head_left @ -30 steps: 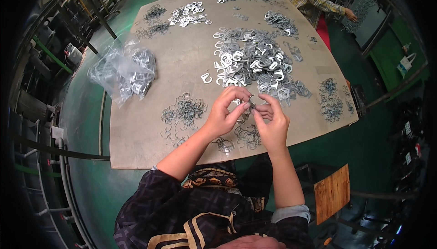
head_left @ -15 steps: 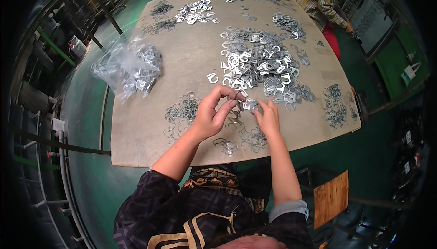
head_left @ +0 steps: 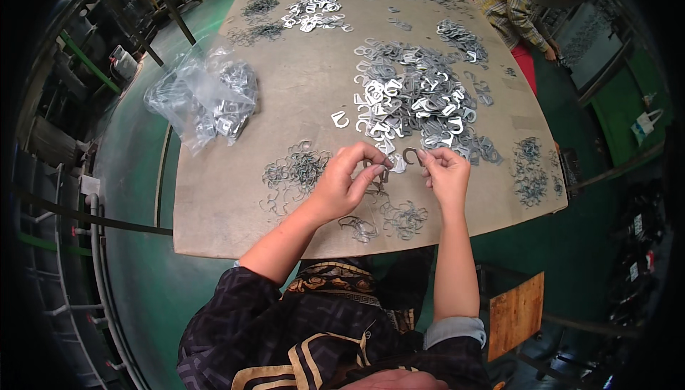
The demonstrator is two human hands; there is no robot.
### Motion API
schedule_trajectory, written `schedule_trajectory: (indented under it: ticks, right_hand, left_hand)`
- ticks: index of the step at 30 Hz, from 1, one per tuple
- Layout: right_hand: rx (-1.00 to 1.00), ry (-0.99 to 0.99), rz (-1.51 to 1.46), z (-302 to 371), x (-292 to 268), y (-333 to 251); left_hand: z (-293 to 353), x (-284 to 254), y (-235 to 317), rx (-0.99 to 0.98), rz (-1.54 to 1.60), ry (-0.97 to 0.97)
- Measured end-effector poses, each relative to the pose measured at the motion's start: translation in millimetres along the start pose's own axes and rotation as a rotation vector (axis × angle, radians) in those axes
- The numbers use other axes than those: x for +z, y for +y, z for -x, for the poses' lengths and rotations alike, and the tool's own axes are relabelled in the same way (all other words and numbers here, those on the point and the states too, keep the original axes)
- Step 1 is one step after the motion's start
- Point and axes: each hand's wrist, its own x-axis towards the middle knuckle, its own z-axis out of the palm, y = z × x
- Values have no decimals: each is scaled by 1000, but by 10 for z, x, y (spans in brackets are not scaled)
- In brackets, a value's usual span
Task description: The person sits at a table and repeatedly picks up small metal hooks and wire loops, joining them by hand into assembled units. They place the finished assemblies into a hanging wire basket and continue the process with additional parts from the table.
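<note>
My right hand (head_left: 448, 174) is closed in a pinch on a flat metal hook (head_left: 409, 155), whose curved end points left. Beside it, my left hand (head_left: 348, 181) has thumb and forefinger pressed together on several metal hooks (head_left: 379, 178) that hang below the fingertips. Both hands are over the near edge of a large heap of flat grey metal hooks (head_left: 417, 94). Below them lie small piles of thin wire clips (head_left: 405, 220), and another wire clip pile (head_left: 300, 167) sits left of my left wrist.
The broad table (head_left: 285, 97) carries a clear plastic bag (head_left: 207, 101) of metal parts at its left edge. Smaller piles of white-looking hooks (head_left: 312, 13) and wire clips (head_left: 529, 172) lie around. A co-worker (head_left: 510, 4) stands at the far right. A wooden stool (head_left: 515, 315) is near my right.
My right hand has moved right, away from my left hand, and now holds up one hook. My left hand has shifted slightly right, still gripping its hooks.
</note>
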Motion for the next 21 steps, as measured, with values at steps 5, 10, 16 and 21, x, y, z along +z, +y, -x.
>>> schedule_trajectory:
  ticks: [5,10,16,21]
  right_hand:
    - [-23,-25,-280,276,69,-404]
    - [-29,-22,-292,376,93,-496]
    - [-123,31,-258,405,106,-477]
    - [-205,128,-179,415,86,-480]
  left_hand:
    - [-19,215,45,63,-145,-31]
    - [-52,261,118,125,-168,-8]
    - [-62,285,99,96,-327,-54]
    - [-142,211,6,123,-167,84]
